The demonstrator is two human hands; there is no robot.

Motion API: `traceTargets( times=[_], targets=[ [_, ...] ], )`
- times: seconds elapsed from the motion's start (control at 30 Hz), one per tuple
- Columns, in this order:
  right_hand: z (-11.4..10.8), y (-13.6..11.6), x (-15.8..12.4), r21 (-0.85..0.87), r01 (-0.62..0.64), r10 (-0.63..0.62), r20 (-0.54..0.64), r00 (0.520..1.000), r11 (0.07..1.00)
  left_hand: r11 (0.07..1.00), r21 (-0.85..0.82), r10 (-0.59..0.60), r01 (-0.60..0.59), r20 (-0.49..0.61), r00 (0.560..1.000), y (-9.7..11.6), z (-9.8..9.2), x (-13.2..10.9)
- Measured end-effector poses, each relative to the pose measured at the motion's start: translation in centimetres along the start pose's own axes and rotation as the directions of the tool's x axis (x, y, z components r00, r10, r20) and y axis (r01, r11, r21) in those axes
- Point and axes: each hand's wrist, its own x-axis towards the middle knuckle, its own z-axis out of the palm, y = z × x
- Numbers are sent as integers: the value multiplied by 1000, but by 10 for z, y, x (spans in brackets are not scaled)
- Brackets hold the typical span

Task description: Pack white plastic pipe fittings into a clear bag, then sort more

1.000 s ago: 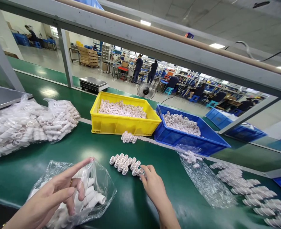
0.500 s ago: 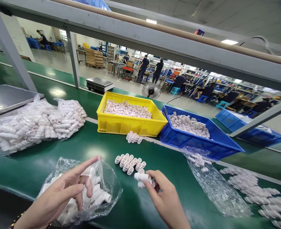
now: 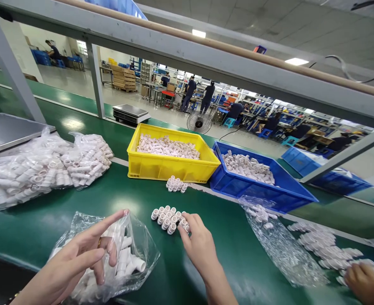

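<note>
My left hand (image 3: 79, 258) lies at the mouth of a clear plastic bag (image 3: 142, 250) of white tube fittings, fingers spread, index finger stretched along the bag's upper edge. My right hand (image 3: 198, 243) reaches onto the green belt, its fingertips bent down and closed on fittings at the right end of a cluster of upright white fittings (image 3: 166, 217). A smaller cluster of fittings (image 3: 176, 184) stands further back, in front of the yellow bin.
A yellow bin (image 3: 161, 169) and a blue bin (image 3: 237, 186) hold white fittings. Large filled bags (image 3: 44, 167) lie at the left beside a metal scale plate (image 3: 6, 131). A flat clear bag (image 3: 279, 245) and loose fittings (image 3: 323, 248) lie at the right, where another person's hand (image 3: 366, 281) works.
My right hand lifted a fitting off the belt, then came back down onto the cluster's right end. Another person's hand has entered at the bottom right. My left hand stayed at the bag.
</note>
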Motion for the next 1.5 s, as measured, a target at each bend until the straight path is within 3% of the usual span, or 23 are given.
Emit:
traceTargets(
  times=[0.07,0.17,0.3,0.4,0.5,0.6,0.73,0.83,1.0,1.13,1.23,1.37,1.5],
  targets=[
    [4,15,-1,-158,-16,21,31,999,987,1000,-7,3,-2,23,1000,-1,0,2],
    [17,26,-4,-264,-9,29,71,997,965,1000,-9,3,-3,36,999,-3,0,4],
    [34,30,-5,-286,-25,55,96,994,958,1000,-17,-3,3,6,1000,-3,1,3],
    [34,30,-4,-242,-53,85,122,989,969,1000,-17,-3,2,-26,1000,0,3,2],
    [17,29,-4,-143,-110,132,158,979,984,1000,-15,-6,6,-28,1000,3,5,2],
    [-11,22,-4,59,-155,144,151,978,986,1000,-19,2,-2,9,1000,5,6,3],
    [-38,-5,-5,317,-110,64,152,986,942,999,-35,19,-17,62,998,6,8,5],
    [-37,-37,-5,449,-13,-77,181,981,893,999,-47,29,-26,57,998,6,9,6],
    [-6,-71,-3,594,110,-268,183,946,797,999,-41,4,-1,78,997,5,6,5],
    [6,-48,8,474,122,-175,68,982,872,1000,-14,9,-8,75,997,3,0,2],
    [6,-10,19,227,9,-15,26,1000,974,1000,7,1,-2,86,996,1,-3,4],
    [10,32,26,-80,-150,159,138,977,986,1000,4,-11,11,97,995,-4,-4,6],
    [25,45,25,-124,-156,182,236,955,980,1000,0,-17,17,91,996,-6,-4,6]
  ],
)
